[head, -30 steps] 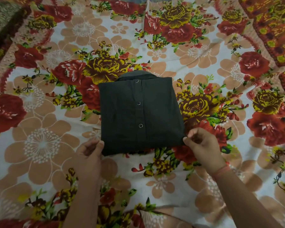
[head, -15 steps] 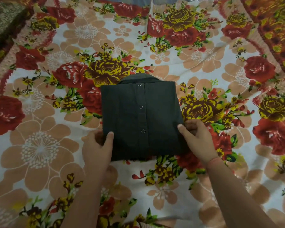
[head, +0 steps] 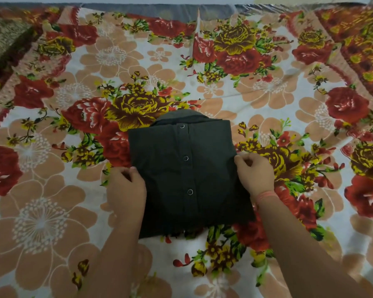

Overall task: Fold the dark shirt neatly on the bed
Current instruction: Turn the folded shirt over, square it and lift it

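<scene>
The dark shirt (head: 187,173) lies folded into a compact rectangle on the floral bed sheet (head: 52,211), collar at the far end, three snap buttons down its middle. My left hand (head: 125,188) grips the shirt's left edge about halfway along, fingers curled onto the fabric. My right hand (head: 253,172) pinches the right edge at about the same height, with a pink thread band on the wrist. Both forearms come in from the bottom of the view.
A dark patterned cloth (head: 2,39) lies at the far left corner of the bed. An orange-and-red patterned border (head: 362,46) runs along the far right. The mattress's far edge (head: 181,11) shows at the top.
Both hands have slid from the shirt's near corners up its side edges to mid-height. The shirt has stayed folded in place.
</scene>
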